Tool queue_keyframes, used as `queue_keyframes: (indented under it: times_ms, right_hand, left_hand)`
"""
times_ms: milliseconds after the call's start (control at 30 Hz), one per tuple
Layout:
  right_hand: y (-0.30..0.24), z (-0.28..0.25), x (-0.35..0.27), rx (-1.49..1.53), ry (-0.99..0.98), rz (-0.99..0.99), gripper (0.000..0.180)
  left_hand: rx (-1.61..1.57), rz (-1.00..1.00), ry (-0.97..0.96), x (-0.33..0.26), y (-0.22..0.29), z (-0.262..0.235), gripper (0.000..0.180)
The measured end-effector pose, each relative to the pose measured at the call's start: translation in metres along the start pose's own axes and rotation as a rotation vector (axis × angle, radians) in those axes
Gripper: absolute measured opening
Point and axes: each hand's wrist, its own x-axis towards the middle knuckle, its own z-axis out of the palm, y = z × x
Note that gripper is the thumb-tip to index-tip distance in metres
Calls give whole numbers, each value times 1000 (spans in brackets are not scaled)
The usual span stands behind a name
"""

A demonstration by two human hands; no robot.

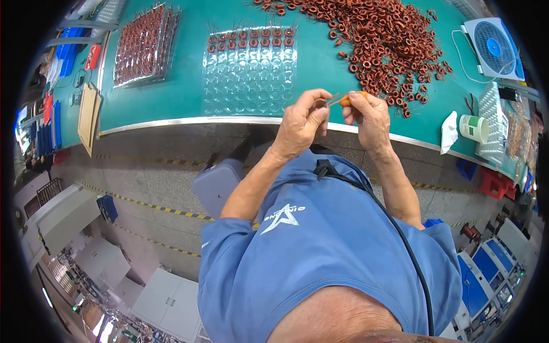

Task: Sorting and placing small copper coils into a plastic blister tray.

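Note:
My left hand pinches a small wire-wound ring coil just over the front edge of the bench, the coil partly hidden by the fingers. Close beside it, my right hand is closed around the orange handle of a small tool. Thin metal wires or a tool tip reach across between the hands; which they are I cannot tell. Behind my left hand lies a clear plastic tray of round wells, its far rows holding reddish-brown coils. A large loose heap of such coils spreads behind my right hand.
Stacked, filled trays stand on the green bench at the left. To the right are a blue-and-white fan, a white tub, a crumpled white tissue and a white ridged tray. A grey-blue stool is beneath the bench edge.

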Motion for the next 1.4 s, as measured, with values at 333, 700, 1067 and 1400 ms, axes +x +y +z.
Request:
queue_keyframes:
  times_ms: [333, 700, 1067, 1400]
  right_hand:
    - [19, -5, 8, 59, -27, 37, 24]
    - [26, -4, 1, 227, -2, 203, 24]
    - [9, 9, -20, -85, 63, -128, 22]
    - [8, 10, -18, -58, 50, -214, 20]
  left_hand:
    - [-251, -269, -159, -3, -20, -11, 35]
    - [-133, -276, -189, -8, -14, -9, 39]
    - [-219, -216, -112, -20, -18, 6, 27]
    - [-102, -177, -17, -25, -20, 17, 26]
